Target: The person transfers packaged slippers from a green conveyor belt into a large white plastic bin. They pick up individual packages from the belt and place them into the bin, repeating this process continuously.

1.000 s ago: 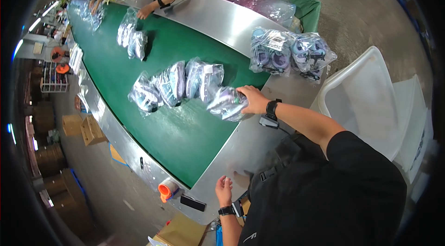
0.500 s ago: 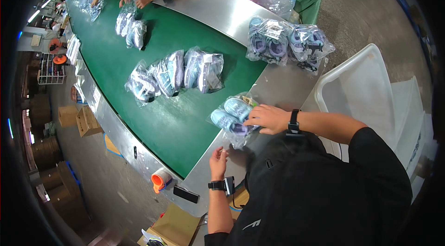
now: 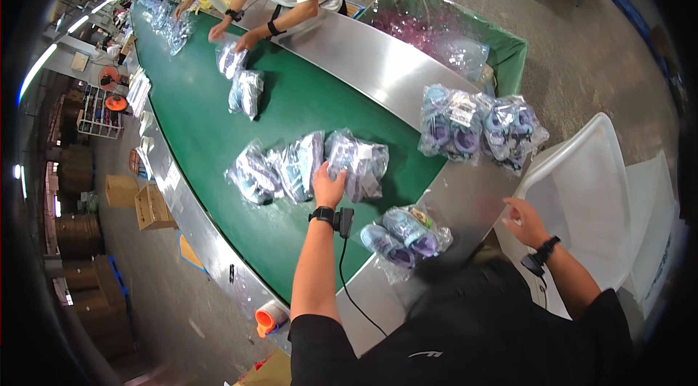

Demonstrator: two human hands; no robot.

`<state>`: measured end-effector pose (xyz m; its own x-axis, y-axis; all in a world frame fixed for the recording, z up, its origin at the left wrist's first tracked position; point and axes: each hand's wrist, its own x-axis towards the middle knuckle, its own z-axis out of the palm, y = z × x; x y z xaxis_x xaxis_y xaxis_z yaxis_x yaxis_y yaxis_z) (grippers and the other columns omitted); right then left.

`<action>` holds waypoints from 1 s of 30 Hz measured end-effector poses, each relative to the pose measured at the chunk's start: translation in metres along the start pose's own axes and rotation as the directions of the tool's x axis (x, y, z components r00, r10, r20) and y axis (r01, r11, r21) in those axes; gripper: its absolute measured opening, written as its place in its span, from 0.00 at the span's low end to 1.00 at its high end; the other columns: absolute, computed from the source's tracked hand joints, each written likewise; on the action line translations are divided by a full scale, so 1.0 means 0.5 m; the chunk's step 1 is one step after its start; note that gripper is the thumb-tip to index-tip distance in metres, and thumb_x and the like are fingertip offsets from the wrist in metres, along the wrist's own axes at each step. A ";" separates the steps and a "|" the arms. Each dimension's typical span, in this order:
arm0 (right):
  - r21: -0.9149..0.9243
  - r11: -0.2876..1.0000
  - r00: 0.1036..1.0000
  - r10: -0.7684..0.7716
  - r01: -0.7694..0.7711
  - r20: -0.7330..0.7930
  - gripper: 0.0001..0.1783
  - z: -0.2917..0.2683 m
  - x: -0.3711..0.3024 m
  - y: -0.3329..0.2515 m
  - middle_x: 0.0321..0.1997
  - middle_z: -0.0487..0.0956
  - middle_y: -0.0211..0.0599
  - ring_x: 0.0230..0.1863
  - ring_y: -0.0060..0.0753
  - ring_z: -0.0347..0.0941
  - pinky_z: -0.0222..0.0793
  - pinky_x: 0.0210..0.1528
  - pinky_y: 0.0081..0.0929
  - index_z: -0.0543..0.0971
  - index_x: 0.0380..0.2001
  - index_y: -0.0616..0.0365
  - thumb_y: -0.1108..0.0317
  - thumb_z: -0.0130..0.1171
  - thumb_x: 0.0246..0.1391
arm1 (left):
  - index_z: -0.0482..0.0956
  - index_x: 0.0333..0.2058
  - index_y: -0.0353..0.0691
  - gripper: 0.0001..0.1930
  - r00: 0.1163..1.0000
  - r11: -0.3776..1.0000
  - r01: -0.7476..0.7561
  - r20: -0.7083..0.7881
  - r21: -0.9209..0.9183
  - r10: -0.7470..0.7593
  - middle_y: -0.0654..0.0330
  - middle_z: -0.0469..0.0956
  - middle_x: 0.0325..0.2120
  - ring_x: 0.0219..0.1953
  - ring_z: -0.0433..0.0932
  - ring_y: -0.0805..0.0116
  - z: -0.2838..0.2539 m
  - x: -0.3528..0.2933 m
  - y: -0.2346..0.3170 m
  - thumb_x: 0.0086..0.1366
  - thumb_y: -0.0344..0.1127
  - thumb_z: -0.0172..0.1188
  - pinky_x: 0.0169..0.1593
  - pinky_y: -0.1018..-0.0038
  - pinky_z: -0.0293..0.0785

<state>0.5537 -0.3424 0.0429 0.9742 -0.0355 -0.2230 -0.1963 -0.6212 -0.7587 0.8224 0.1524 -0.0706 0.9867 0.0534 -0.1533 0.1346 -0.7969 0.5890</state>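
My left hand (image 3: 329, 187) reaches over the green belt with fingers apart, at the near edge of a clear-bagged pair of pale blue and lilac shoes (image 3: 361, 161); whether it touches the bag I cannot tell. Two more bagged pairs, one in the middle (image 3: 299, 166) and one at the left (image 3: 254, 174), lie beside it. My right hand (image 3: 527, 223) hangs above the metal table's right side, its fingers loosely bent and nothing visible in them. Between my arms, a bagged pair of light blue and purple shoes (image 3: 406, 235) lies on the metal end of the table, touched by neither hand.
More bagged shoes (image 3: 480, 126) sit on the right metal ledge. A white plastic bin (image 3: 582, 175) stands at my right, and a green-lined container (image 3: 502, 70) of plastic stands behind. Co-workers handle bags (image 3: 246, 94) farther up the belt. An orange-and-white tape roll (image 3: 269, 319) rests at the near left edge.
My right hand has left the near bagged shoes and moved right. My left hand has gone forward to the pairs on the belt. The view has shifted too.
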 end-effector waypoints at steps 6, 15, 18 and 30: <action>0.057 0.942 0.944 0.330 -0.331 0.032 0.25 -0.017 -0.120 0.101 0.29 0.77 0.33 0.29 0.25 0.74 0.72 0.34 0.25 0.75 0.54 0.61 0.73 0.66 0.52 | 0.70 0.62 0.31 0.49 0.880 0.975 0.205 0.451 -0.081 -0.148 0.40 0.78 0.53 0.55 0.79 0.50 0.055 0.070 -0.031 0.45 0.52 0.80 0.59 0.61 0.75; -0.070 0.977 0.943 0.211 -0.200 0.256 0.25 0.010 -0.106 0.029 0.27 0.79 0.38 0.29 0.35 0.77 0.74 0.36 0.32 0.76 0.54 0.63 0.68 0.67 0.52 | 0.69 0.51 0.29 0.36 0.971 0.848 0.228 0.053 -0.479 -0.231 0.48 0.79 0.44 0.47 0.79 0.57 0.048 -0.227 -0.027 0.49 0.41 0.78 0.54 0.64 0.75; -0.031 0.981 0.948 0.192 -0.191 0.256 0.25 0.023 -0.091 0.031 0.27 0.79 0.39 0.29 0.36 0.77 0.73 0.36 0.33 0.75 0.54 0.63 0.68 0.67 0.52 | 0.67 0.53 0.34 0.36 0.995 0.884 -0.071 -0.090 -0.462 0.032 0.55 0.77 0.45 0.46 0.77 0.62 -0.013 -0.317 -0.065 0.47 0.30 0.78 0.52 0.65 0.75; -0.045 0.999 0.963 0.034 -0.023 0.266 0.26 0.072 -0.100 0.028 0.31 0.81 0.39 0.35 0.43 0.78 0.73 0.39 0.40 0.76 0.55 0.59 0.59 0.64 0.56 | 0.74 0.44 0.35 0.18 0.950 0.985 -0.141 -0.267 0.104 0.164 0.45 0.69 0.53 0.55 0.70 0.47 -0.132 -0.871 -0.078 0.56 0.32 0.67 0.53 0.58 0.70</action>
<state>0.4983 -0.3214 0.0215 0.9021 0.1529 -0.4035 -0.2134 -0.6546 -0.7253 0.3933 0.2000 0.0254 0.9834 0.0810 0.1627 -0.0155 -0.8545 0.5192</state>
